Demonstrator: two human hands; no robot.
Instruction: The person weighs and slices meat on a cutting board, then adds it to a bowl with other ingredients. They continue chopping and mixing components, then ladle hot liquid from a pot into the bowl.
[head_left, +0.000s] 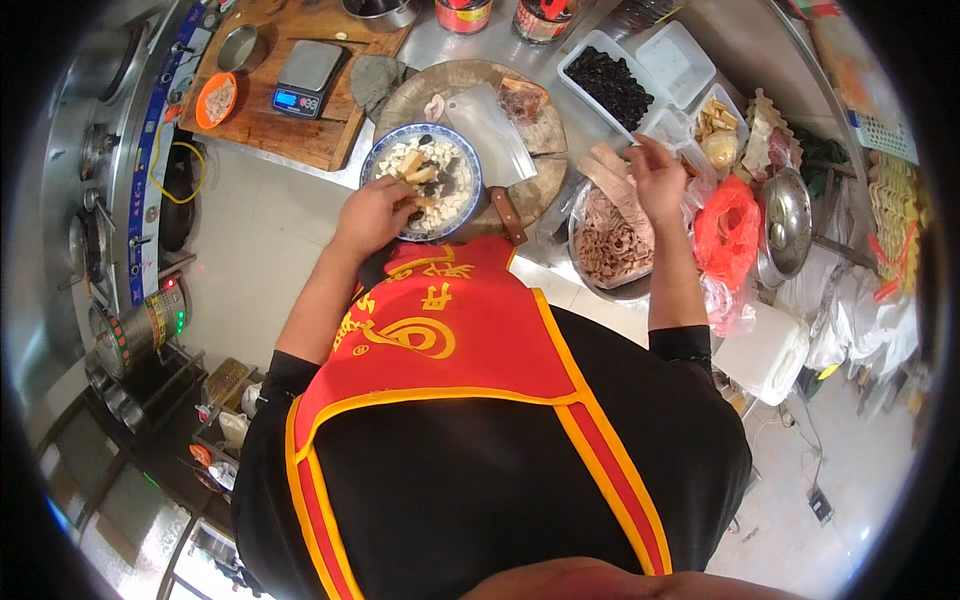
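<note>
My left hand (379, 214) reaches over the near left rim of a blue-and-white bowl (474, 150), fingers down at the food. White cubes (450, 206), dark pieces and light-brown strips (412, 166) lie in the bowl; whether my fingers grip a piece is unclear. The bowl sits at the left edge of a round wooden chopping block (427, 79). My right hand (658, 176) hovers with bent fingers beside a slab of cooked meat (611, 176), just below a white tub of dark pieces (609, 82). Chopped meat (611, 240) fills a metal basin under it; nothing is plainly visible in the fingers.
A clear zip bag (491, 135), a meat piece (523, 101) and a wooden-handled cleaver (506, 214) lie on the block. Left stand a digital scale (309, 75) and an orange bowl (217, 100). Right are a tub of tan pieces (716, 116) and a red plastic bag (727, 225).
</note>
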